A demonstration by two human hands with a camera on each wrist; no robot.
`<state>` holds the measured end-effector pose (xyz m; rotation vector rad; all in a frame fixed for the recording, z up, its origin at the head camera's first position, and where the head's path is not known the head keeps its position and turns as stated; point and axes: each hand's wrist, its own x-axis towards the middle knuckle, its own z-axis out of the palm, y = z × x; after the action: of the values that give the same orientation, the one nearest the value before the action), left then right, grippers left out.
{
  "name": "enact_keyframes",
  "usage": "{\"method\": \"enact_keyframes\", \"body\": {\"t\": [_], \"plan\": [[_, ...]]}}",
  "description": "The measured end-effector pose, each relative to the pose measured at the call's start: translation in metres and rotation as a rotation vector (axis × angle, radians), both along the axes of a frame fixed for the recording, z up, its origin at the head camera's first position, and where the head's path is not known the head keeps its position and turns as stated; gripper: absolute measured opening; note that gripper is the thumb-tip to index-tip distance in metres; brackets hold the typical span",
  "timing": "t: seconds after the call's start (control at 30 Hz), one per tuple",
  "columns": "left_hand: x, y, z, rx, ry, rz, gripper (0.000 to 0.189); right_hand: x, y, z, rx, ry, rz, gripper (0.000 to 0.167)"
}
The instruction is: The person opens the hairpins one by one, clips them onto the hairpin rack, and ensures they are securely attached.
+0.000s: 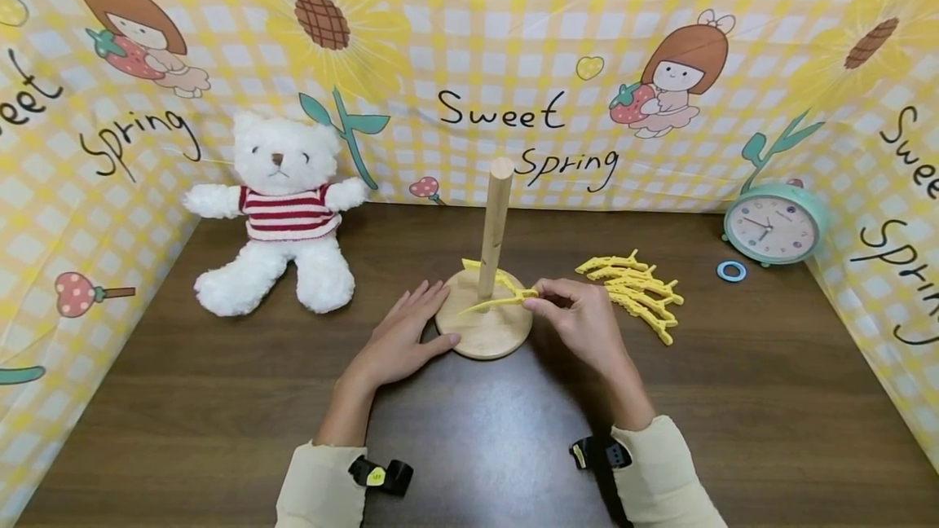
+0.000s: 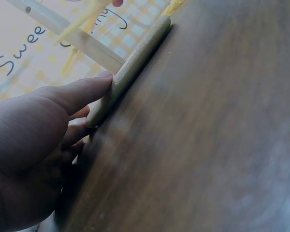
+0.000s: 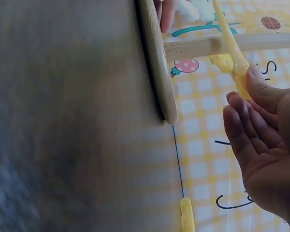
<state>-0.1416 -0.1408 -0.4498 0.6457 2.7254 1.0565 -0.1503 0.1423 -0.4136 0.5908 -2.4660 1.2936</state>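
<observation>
A round wooden base (image 1: 484,336) carries an upright wooden pole (image 1: 495,226). My left hand (image 1: 399,336) rests against the base's left side, its fingers stretched along the rim and the thumb (image 2: 89,92) touching the near edge. My right hand (image 1: 587,320) pinches a yellow forked plastic piece (image 1: 506,300) between thumb and fingertips, right of the pole. In the head view one prong passes in front of the pole and the other behind it. The right wrist view shows the piece (image 3: 232,46) raised above the base, its thick end under my thumb.
Several more yellow plastic pieces (image 1: 638,292) lie in a fanned pile right of my right hand. Beyond them are a blue ring (image 1: 731,270) and a mint alarm clock (image 1: 773,222). A white teddy bear (image 1: 282,214) sits at the back left, before a checked cloth backdrop (image 1: 469,39).
</observation>
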Motion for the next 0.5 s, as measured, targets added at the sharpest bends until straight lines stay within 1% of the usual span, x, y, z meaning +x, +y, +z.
{"method": "enact_keyframes", "body": {"t": [0.2,0.3,0.5], "plan": [[-0.0012,0.0005,0.0000,0.001,0.008,0.000,0.079,-0.0023,0.0009,-0.0015,0.049,-0.027,0.020,0.008],[-0.0006,0.0006,0.0005,0.002,0.003,0.001,0.079,-0.0026,0.0010,-0.0027,0.047,-0.045,0.031,0.010],[0.0001,0.0005,0.0008,0.004,-0.001,0.005,0.079,-0.0021,0.0000,-0.0023,0.028,-0.100,0.046,0.020]]}}
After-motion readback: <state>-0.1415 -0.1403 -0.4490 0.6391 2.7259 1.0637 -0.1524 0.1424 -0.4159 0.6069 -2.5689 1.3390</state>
